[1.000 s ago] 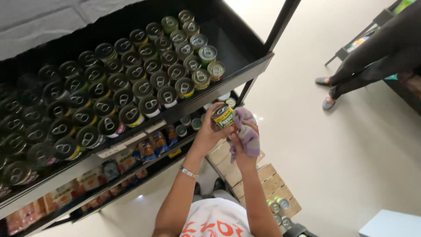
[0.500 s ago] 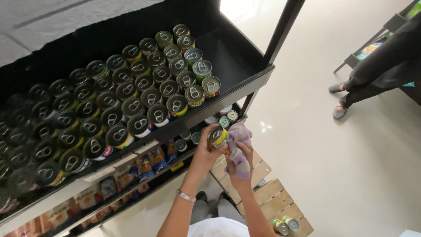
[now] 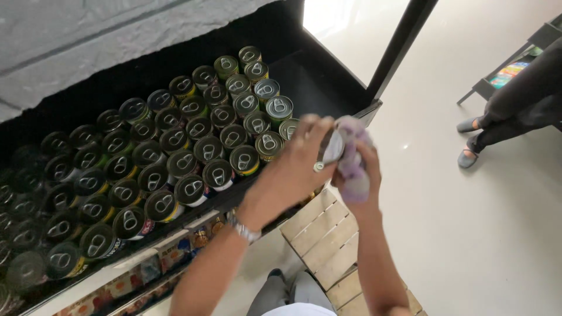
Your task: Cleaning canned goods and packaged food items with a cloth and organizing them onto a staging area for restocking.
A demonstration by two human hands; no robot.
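gripping a can [image 3: 331, 147] between left hand [image 3: 295, 169] fingers [image 3: 310, 126], cloth [image 3: 353, 164] alongside.

So the top shelf [image 3: 328, 82] is packed with cans [image 3: 193, 158] in rows, running from far right back to near left. Right corner of that shelf is bare. Left hand [image 3: 295, 167] holds a can [image 3: 332, 147] just off the shelf's right front edge, right hand [image 3: 363, 169] beside it with a cloth [image 3: 351, 161] touching the can. Lower shelf [image 3: 146, 275] sits underneath with packets. Wooden crates [image 3: 328, 240] are on the floor [image 3: 480, 234] below the hands. Another person's feet [image 3: 468, 143] stand far right.
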